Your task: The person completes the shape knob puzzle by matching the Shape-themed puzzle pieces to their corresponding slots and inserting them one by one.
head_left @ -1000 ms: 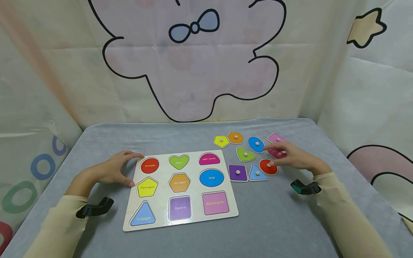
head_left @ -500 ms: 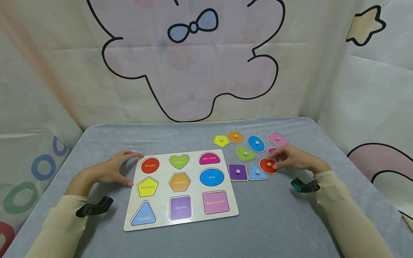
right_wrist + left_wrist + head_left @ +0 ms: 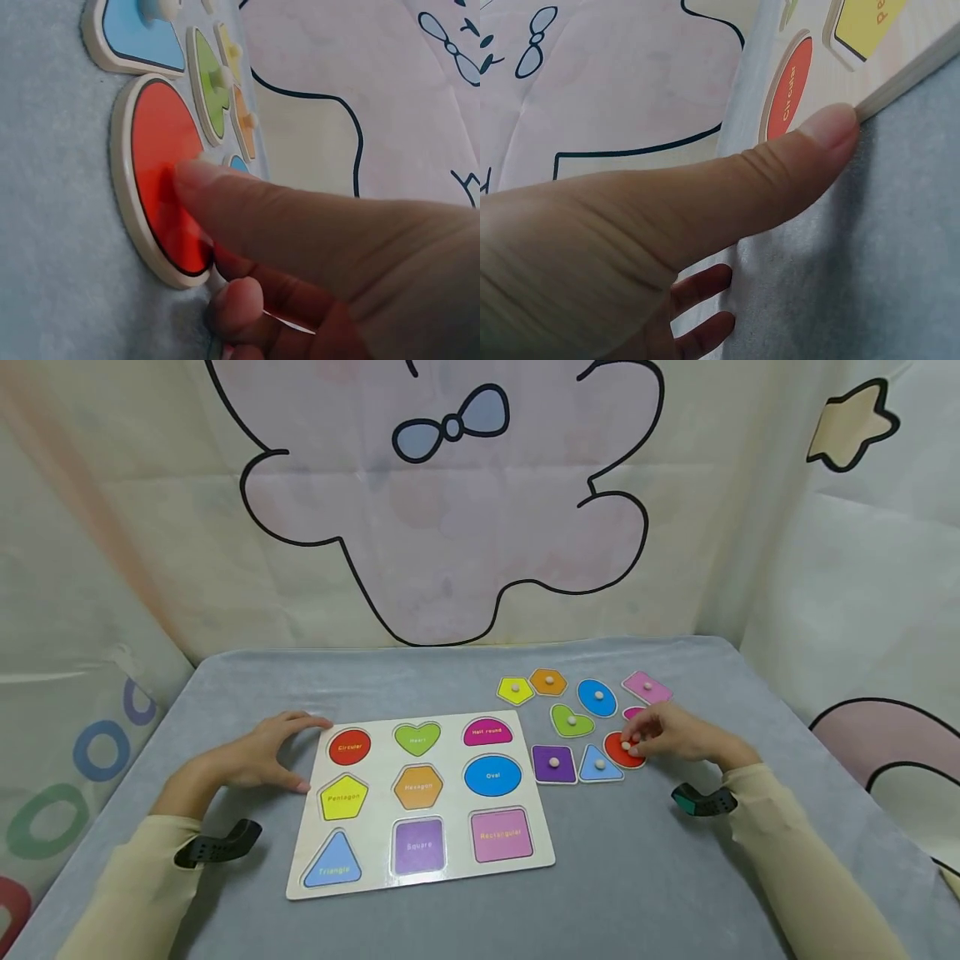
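Cloth-walled booth: cartoon-printed hangings round a grey-covered table.

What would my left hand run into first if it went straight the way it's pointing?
Your left hand would first meet the white rectangular puzzle board, at its left edge; the thumb seems to touch there, though index-finger depth is unclear.

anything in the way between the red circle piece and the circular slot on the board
Yes: the blue triangle piece and purple square piece lie flat between the red circle piece and the circular slot; a small lift should probably clear them.
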